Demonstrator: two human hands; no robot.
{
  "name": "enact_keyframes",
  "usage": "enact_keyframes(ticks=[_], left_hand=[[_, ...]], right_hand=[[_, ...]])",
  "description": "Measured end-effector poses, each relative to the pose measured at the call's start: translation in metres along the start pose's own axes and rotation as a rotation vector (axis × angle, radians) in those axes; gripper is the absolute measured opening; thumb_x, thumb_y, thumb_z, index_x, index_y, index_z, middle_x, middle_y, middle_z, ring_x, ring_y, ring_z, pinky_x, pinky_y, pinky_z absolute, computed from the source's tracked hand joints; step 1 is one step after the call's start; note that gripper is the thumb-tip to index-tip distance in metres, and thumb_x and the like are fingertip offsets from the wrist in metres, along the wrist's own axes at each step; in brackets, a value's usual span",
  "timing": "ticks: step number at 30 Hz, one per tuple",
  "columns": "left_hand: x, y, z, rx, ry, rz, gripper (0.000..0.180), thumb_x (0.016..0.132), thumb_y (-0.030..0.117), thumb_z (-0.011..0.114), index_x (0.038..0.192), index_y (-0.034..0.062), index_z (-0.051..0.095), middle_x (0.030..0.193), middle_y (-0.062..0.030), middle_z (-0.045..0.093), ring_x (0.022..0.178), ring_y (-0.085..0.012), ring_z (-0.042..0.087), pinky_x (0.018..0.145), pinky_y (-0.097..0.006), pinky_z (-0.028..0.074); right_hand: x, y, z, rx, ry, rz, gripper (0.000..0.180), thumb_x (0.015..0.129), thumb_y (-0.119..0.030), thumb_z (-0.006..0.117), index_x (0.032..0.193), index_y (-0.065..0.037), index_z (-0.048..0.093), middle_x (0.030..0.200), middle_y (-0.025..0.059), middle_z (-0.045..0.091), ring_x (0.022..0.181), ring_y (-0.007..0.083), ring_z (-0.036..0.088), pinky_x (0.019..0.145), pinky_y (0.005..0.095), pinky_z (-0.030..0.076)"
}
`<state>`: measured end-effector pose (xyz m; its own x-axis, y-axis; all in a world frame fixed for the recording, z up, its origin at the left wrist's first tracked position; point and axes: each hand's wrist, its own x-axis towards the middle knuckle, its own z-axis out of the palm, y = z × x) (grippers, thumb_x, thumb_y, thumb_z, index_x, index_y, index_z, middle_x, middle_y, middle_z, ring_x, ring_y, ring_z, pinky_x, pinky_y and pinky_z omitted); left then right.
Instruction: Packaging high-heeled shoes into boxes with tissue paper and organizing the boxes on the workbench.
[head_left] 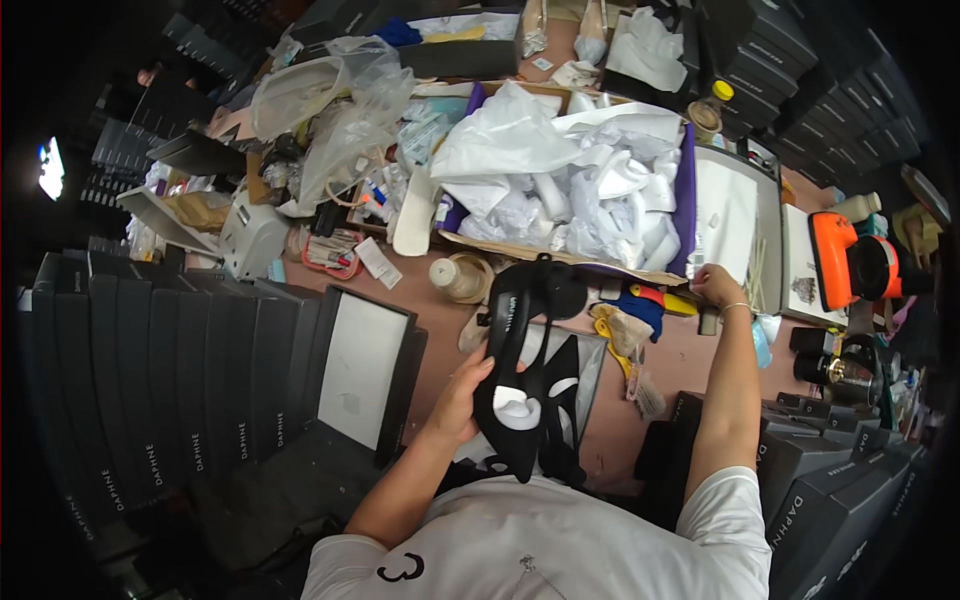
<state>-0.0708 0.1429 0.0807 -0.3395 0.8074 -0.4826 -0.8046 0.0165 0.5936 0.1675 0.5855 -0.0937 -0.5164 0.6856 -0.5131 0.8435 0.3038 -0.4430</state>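
Left hand (pixel 462 398) closed around 1 black high-heeled shoe (pixel 520 370), held above the pink bench (pixel 440 330). Right hand (pixel 716 285) stretched far right, fingers pinched on a white sheet (pixel 722 215) beside the box of tissue paper (pixel 560 180).

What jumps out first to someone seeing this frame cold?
Dead centre, the left hand grips a black high-heeled shoe with white paper stuffed in its toe. Above it sits a big open box heaped with crumpled white tissue paper, where the right hand reaches to the box's right corner. Stacks of dark shoe boxes crowd the left side of the cluttered pink table.
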Motion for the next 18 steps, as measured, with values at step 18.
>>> enact_keyframes(ticks=[18], left_hand=[[-0.086, -0.001, -0.061, -0.129, 0.135, 0.098, 0.03, 0.097, 0.031, 0.044, 0.114, 0.0095, 0.056, 0.097, -0.0057, 0.064, 0.086, -0.017, 0.062, 0.078, -0.032, 0.051]], right_hand=[[-0.266, -0.184, 0.1, 1.503, 0.048, -0.214, 0.02, 0.09, -0.009, 0.061, 0.109, -0.001, 0.061, 0.077, 0.0029, 0.059, 0.058, 0.0086, 0.051, 0.053, 0.0224, 0.043]])
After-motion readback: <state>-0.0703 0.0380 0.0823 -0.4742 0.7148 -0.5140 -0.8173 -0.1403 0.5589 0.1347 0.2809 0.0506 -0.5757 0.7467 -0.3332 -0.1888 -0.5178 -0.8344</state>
